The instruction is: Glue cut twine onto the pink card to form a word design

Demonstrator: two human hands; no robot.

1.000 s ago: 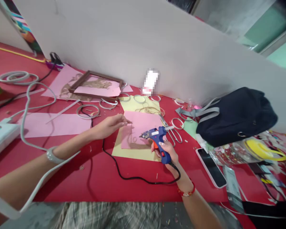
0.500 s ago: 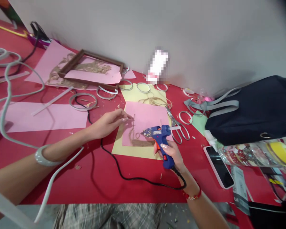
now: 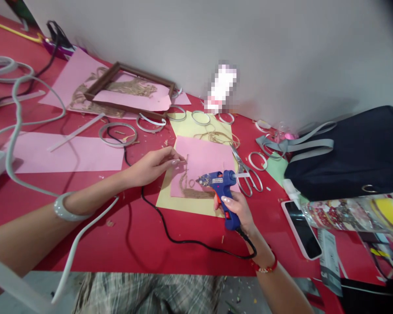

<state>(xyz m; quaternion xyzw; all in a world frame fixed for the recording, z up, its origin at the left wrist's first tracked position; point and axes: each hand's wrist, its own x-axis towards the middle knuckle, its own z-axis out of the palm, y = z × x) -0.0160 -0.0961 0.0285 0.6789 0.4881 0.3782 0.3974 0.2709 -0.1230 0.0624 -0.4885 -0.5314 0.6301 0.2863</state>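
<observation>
My right hand (image 3: 239,213) is shut on the grip of a blue hot glue gun (image 3: 224,185), with its nozzle pointing left over a sheet of pink paper (image 3: 209,157). Brown twine (image 3: 188,190) forms a curved line on that sheet, partly below the nozzle. My left hand (image 3: 153,165) is open and empty, its fingertips at the sheet's left edge. I cannot tell whether they touch it. The pink sheet lies on a larger sheet of yellow paper (image 3: 167,196).
Steel scissors (image 3: 247,181) lie right of the papers. Several pale rings and a wooden frame (image 3: 127,89) on pink paper lie beyond. The gun's black cord (image 3: 183,239) trails across the red table (image 3: 85,235). A black bag (image 3: 340,161) and a phone (image 3: 301,229) sit right.
The view has swung and levelled, shifting the table's contents in the picture. My hands stay over the pink sheet, with the glue gun still in my right hand.
</observation>
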